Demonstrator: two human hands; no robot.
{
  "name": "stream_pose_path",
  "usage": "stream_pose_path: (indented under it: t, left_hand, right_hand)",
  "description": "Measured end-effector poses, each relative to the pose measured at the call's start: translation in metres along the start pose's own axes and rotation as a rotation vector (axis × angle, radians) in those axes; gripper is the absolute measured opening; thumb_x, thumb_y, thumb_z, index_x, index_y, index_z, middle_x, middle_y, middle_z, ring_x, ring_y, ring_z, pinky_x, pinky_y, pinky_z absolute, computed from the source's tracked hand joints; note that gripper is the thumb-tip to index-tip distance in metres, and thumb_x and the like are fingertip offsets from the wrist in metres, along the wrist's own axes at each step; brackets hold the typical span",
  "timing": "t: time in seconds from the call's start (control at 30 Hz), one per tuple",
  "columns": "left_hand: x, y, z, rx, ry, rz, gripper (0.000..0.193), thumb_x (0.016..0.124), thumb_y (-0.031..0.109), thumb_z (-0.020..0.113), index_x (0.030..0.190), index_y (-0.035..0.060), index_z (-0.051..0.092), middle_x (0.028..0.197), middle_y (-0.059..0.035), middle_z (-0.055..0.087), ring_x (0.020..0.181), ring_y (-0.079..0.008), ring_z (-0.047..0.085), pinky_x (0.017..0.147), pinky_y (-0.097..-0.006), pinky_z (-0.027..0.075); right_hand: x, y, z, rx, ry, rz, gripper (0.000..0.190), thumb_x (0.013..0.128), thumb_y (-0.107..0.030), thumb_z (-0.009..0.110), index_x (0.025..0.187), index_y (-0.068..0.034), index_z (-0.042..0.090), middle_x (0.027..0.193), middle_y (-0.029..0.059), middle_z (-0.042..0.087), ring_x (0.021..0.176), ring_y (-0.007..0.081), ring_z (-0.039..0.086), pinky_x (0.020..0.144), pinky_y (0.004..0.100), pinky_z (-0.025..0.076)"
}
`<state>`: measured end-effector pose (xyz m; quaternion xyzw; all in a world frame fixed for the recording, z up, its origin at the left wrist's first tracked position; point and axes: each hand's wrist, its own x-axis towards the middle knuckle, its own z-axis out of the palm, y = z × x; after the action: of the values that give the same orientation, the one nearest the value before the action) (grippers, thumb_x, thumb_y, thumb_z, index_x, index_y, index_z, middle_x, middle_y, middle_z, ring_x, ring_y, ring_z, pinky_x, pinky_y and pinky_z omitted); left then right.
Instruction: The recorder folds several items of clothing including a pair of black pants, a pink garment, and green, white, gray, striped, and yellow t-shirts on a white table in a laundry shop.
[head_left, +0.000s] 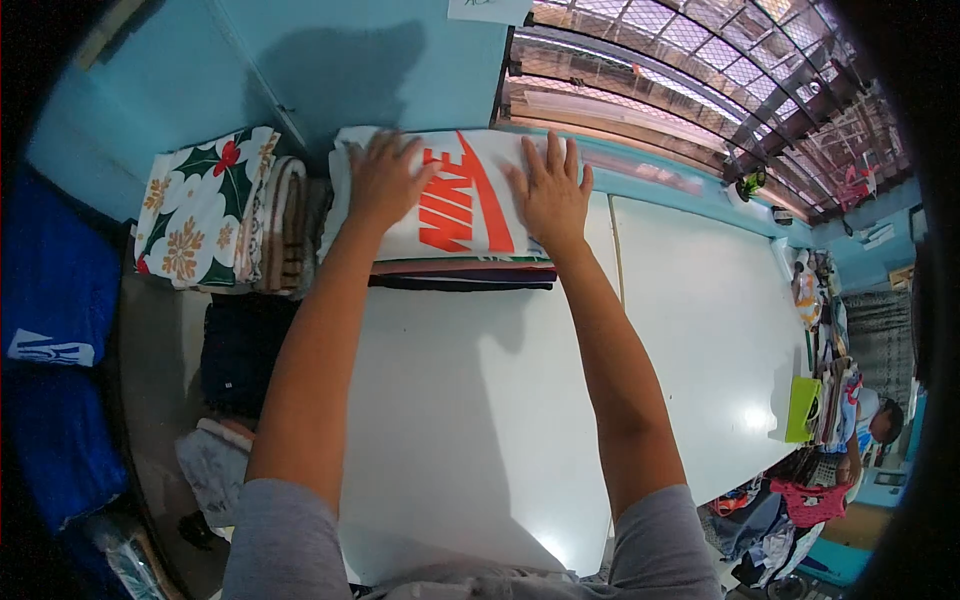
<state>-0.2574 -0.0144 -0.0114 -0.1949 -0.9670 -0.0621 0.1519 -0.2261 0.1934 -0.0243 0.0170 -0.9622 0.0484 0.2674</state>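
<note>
A folded white T-shirt (484, 199) with a large red-orange Nike print lies on top of a stack of folded clothes (465, 274) against the blue wall. My left hand (386, 180) rests palm down on the shirt's left part, fingers spread. On its right part lies my right hand (555, 191), also flat with the fingers apart. Neither hand grasps anything. Beneath the shirt, pink, purple and black folded edges show at the front. The stack stands at the far edge of a white tabletop (427, 420).
Left of the stack are folded fabrics topped by a holly-print cloth (202, 210), and a dark folded garment (244, 352). Blue cloth (60, 435) lies farther left. A barred window (675, 90) is at upper right. A lime-green organizer (802, 409) stands near a person (874, 420) at far right.
</note>
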Motion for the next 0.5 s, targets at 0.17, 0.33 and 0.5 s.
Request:
stream_pose_path:
  t: [0.17, 0.33, 0.5]
  left_hand:
    - [-0.014, -0.019, 0.046, -0.157, -0.144, -0.526, 0.074, 0.075, 0.067, 0.035, 0.131, 0.018, 0.032, 0.139, -0.0127, 0.019, 0.128, -0.0378, 0.014, 0.1, -0.0554, 0.014]
    - [-0.011, -0.056, 0.028, -0.622, -0.235, -0.394, 0.072, 0.076, 0.055, 0.047, 0.131, 0.012, 0.031, 0.139, -0.0161, 0.017, 0.128, -0.0348, 0.013, 0.101, -0.0523, 0.013]
    - [-0.149, -0.042, -0.019, -0.444, 0.341, -0.255, 0.043, 0.077, 0.014, 0.056, 0.117, 0.0033, 0.043, 0.122, -0.0155, 0.042, 0.114, -0.031, 0.039, 0.095, -0.0393, 0.029]
  right_hand:
    - [-0.014, 0.011, 0.04, 0.219, -0.226, 0.171, 0.062, 0.081, -0.06, 0.035, 0.131, -0.024, 0.03, 0.139, 0.0158, 0.018, 0.125, 0.0387, 0.02, 0.095, 0.056, 0.023]
    - [0.003, 0.03, 0.019, 0.02, -0.561, -0.115, 0.052, 0.087, -0.048, 0.033, 0.132, -0.024, 0.026, 0.139, 0.0146, 0.019, 0.126, 0.0379, 0.019, 0.095, 0.0567, 0.022]
    - [-0.07, 0.011, -0.087, 0.94, -0.1, 0.275, 0.043, 0.089, -0.037, 0.036, 0.119, -0.007, 0.045, 0.121, 0.0151, 0.046, 0.115, 0.0271, 0.04, 0.093, 0.0401, 0.031]
